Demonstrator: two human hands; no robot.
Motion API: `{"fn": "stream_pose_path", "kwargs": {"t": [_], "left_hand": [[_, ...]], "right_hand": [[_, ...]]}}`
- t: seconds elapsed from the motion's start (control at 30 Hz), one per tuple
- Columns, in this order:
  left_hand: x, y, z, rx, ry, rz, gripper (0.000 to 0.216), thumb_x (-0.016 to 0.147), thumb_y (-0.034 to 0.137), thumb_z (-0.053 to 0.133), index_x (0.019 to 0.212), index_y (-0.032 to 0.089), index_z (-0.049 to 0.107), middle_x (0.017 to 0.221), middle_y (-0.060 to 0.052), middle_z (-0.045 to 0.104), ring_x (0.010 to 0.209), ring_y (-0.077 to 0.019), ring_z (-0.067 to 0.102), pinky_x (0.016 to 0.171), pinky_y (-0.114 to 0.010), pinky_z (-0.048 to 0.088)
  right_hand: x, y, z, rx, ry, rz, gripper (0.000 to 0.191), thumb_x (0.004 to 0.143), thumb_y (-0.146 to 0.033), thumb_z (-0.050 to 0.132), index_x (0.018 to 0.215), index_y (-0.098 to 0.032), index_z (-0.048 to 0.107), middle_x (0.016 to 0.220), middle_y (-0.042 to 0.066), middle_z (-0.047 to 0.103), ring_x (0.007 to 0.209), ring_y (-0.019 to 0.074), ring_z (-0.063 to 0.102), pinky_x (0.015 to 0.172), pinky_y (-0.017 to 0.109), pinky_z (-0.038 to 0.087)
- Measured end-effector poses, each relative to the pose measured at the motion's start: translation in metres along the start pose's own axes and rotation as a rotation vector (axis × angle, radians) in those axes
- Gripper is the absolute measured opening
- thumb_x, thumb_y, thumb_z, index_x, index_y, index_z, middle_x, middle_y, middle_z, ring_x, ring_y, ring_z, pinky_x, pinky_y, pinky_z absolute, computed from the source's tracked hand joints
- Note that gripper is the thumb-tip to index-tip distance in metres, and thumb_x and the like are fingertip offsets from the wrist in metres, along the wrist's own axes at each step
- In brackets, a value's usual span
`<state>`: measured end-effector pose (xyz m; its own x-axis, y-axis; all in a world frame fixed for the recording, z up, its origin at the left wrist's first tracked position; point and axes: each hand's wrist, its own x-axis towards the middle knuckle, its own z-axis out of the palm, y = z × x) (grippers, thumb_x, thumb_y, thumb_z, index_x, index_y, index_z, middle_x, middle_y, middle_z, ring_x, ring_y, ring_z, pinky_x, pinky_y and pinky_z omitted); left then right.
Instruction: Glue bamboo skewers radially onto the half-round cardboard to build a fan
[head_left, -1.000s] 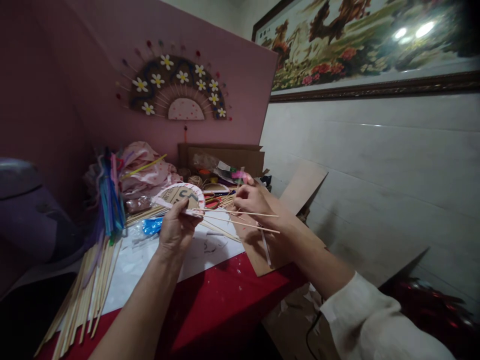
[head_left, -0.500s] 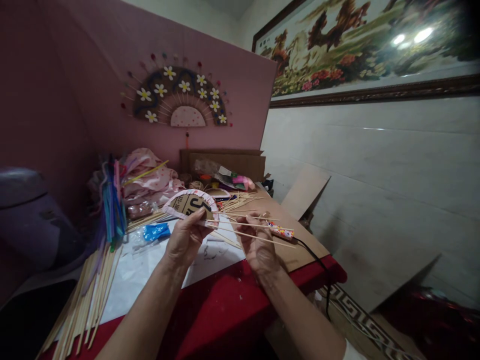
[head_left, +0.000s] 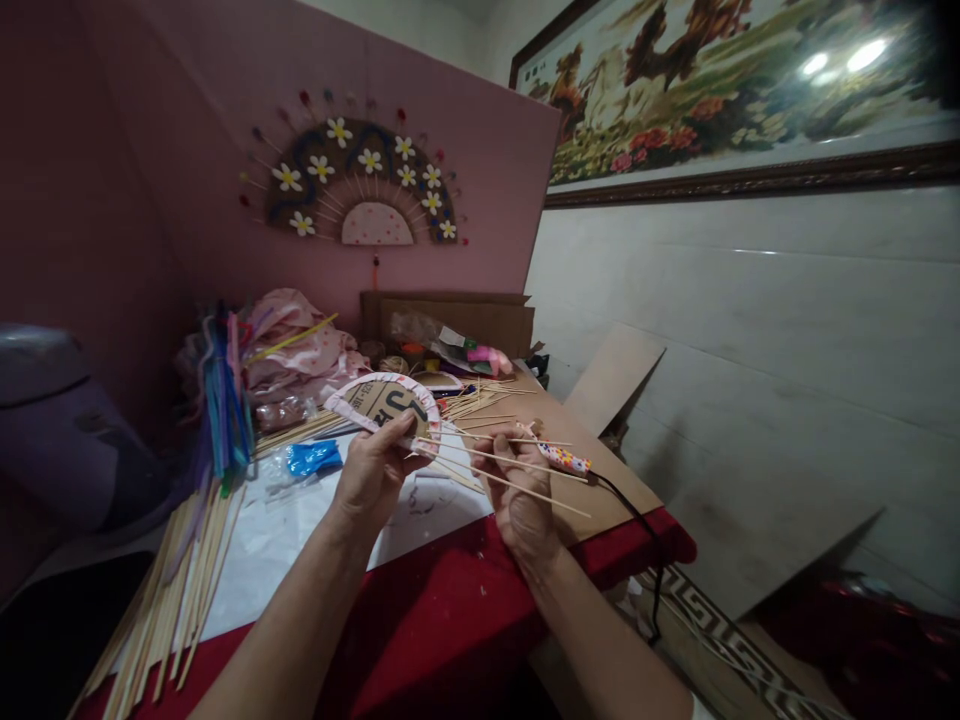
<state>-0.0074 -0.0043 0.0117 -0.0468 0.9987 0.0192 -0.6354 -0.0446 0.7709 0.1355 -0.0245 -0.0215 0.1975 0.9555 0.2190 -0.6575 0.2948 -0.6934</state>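
Note:
My left hand (head_left: 373, 478) grips the lower edge of a half-round cardboard piece (head_left: 384, 400) with a pink-white rim and black print. Three thin bamboo sticks (head_left: 517, 465) fan out from that piece to the right. My right hand (head_left: 520, 497) is closed around those sticks from below, thumb over them. Just past the right hand, a colourfully dotted tool (head_left: 564, 460) with a black cord (head_left: 634, 520) lies on the brown cardboard sheet (head_left: 600, 480).
A red table (head_left: 450, 590) carries a white sheet (head_left: 300, 530), a bundle of bamboo sticks (head_left: 169, 590) at the left, blue strips (head_left: 225, 400), pink cloth (head_left: 300, 350) and a cardboard box (head_left: 457, 320). A flowered fan (head_left: 360, 185) hangs on the pink board.
My right hand came back from the far clutter and closed on the sticks near the cardboard piece. The dotted tool with its cord now lies on the brown sheet.

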Motion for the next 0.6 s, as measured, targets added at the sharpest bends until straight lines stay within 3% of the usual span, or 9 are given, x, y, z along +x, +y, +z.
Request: {"fn": "stream_pose_path", "kwargs": {"t": [0.23,0.4,0.6], "left_hand": [[0.0003,-0.0006,-0.0004,0.001,-0.008,-0.014,0.015,0.065,0.014,0.066,0.080,0.012,0.062,0.065,-0.002,0.065,0.052,-0.0118,0.059,0.052,-0.027,0.054],[0.0017,0.0002,-0.0008,-0.054,0.017,-0.040,0.014,0.066,0.010,0.063,0.080,0.013,0.062,0.064,-0.003,0.066,0.049,-0.0123,0.060,0.046,-0.025,0.053],[0.0046,0.0012,-0.0031,-0.095,0.064,-0.069,0.010,0.067,0.009,0.062,0.075,0.014,0.062,0.062,-0.002,0.066,0.049,-0.0116,0.060,0.049,-0.024,0.053]], "right_hand": [[0.0007,-0.0011,0.0007,-0.040,-0.053,-0.072,0.015,0.070,-0.020,0.069,0.077,-0.019,0.056,0.067,-0.002,0.065,0.054,0.0077,0.058,0.051,0.018,0.047],[0.0077,-0.0077,-0.0011,-0.044,0.082,-0.052,0.022,0.062,-0.024,0.075,0.073,-0.017,0.057,0.065,-0.002,0.063,0.051,0.0065,0.055,0.049,0.017,0.046],[0.0079,-0.0023,-0.0024,-0.043,0.062,-0.107,0.018,0.065,-0.023,0.072,0.074,-0.019,0.057,0.064,-0.003,0.063,0.050,0.0070,0.057,0.047,0.017,0.046]]}}
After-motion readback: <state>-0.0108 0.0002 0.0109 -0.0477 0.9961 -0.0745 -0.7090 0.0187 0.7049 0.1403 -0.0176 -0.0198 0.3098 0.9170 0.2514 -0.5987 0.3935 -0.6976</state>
